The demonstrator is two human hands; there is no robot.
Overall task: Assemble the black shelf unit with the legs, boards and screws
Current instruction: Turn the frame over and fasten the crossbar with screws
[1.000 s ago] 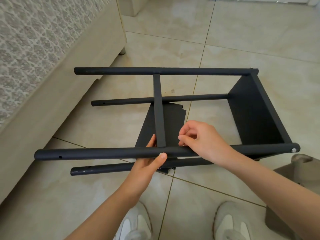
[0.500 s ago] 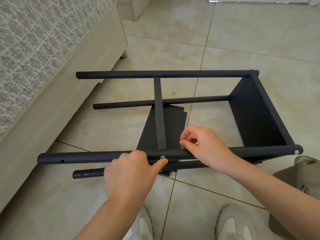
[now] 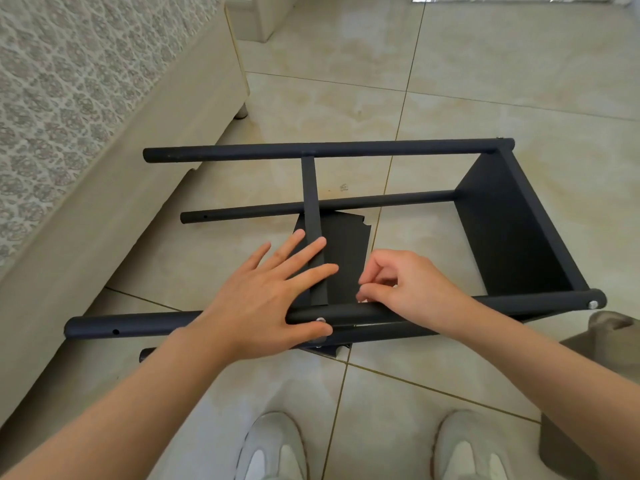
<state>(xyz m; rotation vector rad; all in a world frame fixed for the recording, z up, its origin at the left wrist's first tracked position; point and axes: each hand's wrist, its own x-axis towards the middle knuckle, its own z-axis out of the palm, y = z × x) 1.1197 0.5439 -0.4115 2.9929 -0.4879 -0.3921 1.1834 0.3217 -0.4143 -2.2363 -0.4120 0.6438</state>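
Observation:
The black shelf unit lies on its side on the tiled floor. Its near top leg (image 3: pixel 485 306) runs left to right under both hands. A silver screw (image 3: pixel 320 319) sits in that leg where the middle board (image 3: pixel 313 209) meets it. My left hand (image 3: pixel 263 296) lies flat with straight, spread fingers over the middle board's edge, thumb beside the screw. My right hand (image 3: pixel 408 285) rests on the leg with fingertips pinched together just behind it; nothing shows between them. The end board (image 3: pixel 502 230) is fixed at the right, with another screw head (image 3: pixel 593 304) at the leg's end.
A beige upholstered base (image 3: pixel 121 202) with a small foot (image 3: pixel 241 110) runs along the left, close to the legs' free ends. My two shoes (image 3: pixel 273 448) stand just behind the unit. A grey-brown object (image 3: pixel 609 327) sits at the right edge.
My left hand left its grip under the near leg, came over the top, and now lies flat on the middle board's edge. My right hand stayed pinched at the leg.

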